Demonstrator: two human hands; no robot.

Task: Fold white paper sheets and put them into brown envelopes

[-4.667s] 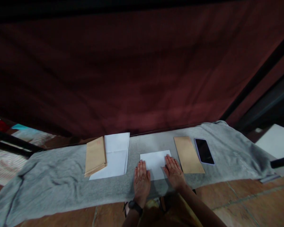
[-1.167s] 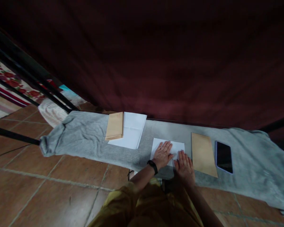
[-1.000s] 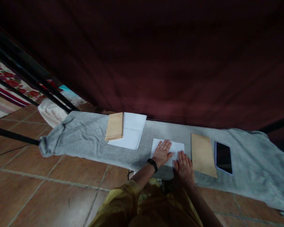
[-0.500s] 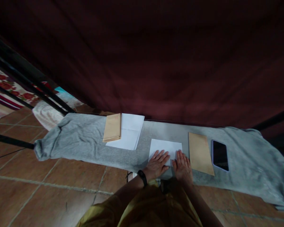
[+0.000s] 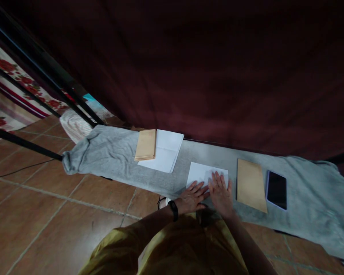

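Note:
A white sheet of paper (image 5: 199,172), apparently folded, lies on the grey cloth in front of me. My left hand (image 5: 192,196) rests flat along its near left edge, fingers spread, a black band on the wrist. Further right, my right hand (image 5: 220,193) presses flat on the paper with its fingers stretched out. The hands cover the paper's near edge. Just right of my right hand lies a brown envelope (image 5: 250,185). Left of the paper, a stack of brown envelopes (image 5: 145,145) partly covers some larger white sheets (image 5: 167,149).
A grey cloth (image 5: 114,152) covers the long narrow bench. A phone (image 5: 276,190) with a dark screen lies right of the single envelope. Behind the bench hangs a dark red curtain (image 5: 203,76). Black metal bars (image 5: 25,143) stand at the left, above the tiled floor (image 5: 60,229).
My right hand has slid forward and slightly left over the paper, while my left hand stays by its near edge. The whole view has shifted and tilted a little.

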